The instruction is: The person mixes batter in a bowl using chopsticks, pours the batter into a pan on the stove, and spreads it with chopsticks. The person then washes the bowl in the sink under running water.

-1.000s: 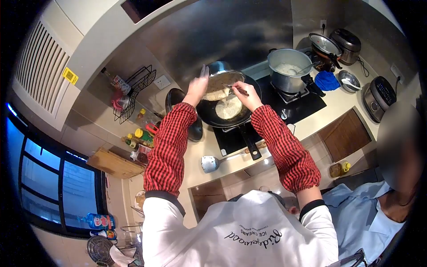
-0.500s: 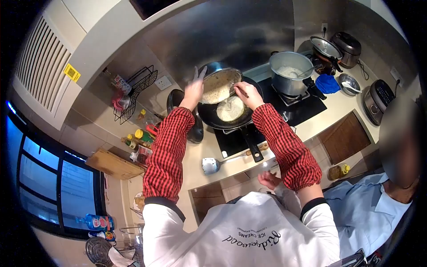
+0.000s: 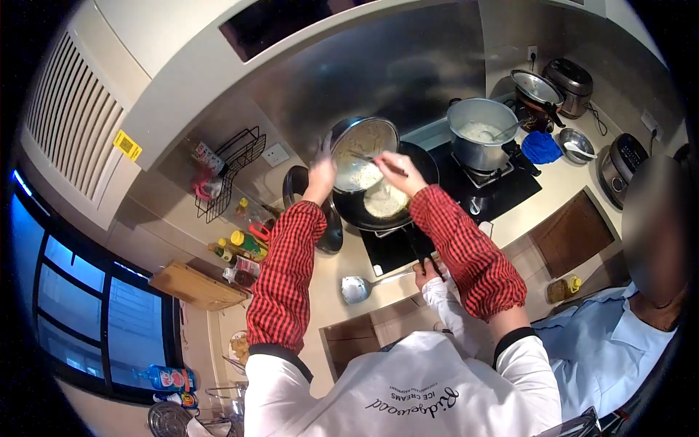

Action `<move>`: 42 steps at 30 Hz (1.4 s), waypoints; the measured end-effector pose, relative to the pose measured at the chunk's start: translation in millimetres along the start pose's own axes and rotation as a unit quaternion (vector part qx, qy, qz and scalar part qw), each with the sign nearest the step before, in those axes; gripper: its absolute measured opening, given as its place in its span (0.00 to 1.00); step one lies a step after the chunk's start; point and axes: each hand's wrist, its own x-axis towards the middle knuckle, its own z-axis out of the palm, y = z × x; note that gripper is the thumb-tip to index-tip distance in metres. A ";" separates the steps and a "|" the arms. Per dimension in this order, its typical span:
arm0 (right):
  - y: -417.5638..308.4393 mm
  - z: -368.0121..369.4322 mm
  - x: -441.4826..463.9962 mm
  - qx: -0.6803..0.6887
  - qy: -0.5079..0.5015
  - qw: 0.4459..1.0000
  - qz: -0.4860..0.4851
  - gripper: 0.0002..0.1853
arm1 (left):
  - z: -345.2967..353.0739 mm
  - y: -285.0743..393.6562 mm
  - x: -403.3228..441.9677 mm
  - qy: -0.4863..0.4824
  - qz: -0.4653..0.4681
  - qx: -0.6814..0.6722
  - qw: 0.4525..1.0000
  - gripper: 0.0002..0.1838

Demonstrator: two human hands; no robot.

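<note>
My left hand (image 3: 321, 176) is closed on the rim of a metal bowl (image 3: 366, 133), tipped over a black frying pan (image 3: 428, 166). Pale batter clings inside the bowl, and more of it (image 3: 386, 200) lies in the pan. Between the fingers of my right hand (image 3: 403, 175) is a thin dark utensil (image 3: 362, 155), its far end inside the bowl; its exact kind is unclear. Another person's hand (image 3: 428, 273) is at the pan's handle (image 3: 420, 244). A spatula (image 3: 357, 289) rests on the counter, its handle partly hidden.
On the hob's right burner stands a large pot (image 3: 481, 124) with pale contents and a ladle. A dark lid (image 3: 329, 231) leans left of the pan. Blue cloth (image 3: 541, 148) and a small bowl (image 3: 576, 144) lie rightward. A person in light blue (image 3: 590, 342) stands at my right.
The bowl has tipped further upright over the pan, and the utensil has moved deeper across its opening. The other person's hand has reached from below the counter to the pan's handle.
</note>
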 end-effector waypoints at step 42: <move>28.2 59.0 -81.5 -0.206 -0.145 0.967 -0.023 0.19 | -12.7 24.5 45.2 -0.057 -0.088 0.078 0.991 0.33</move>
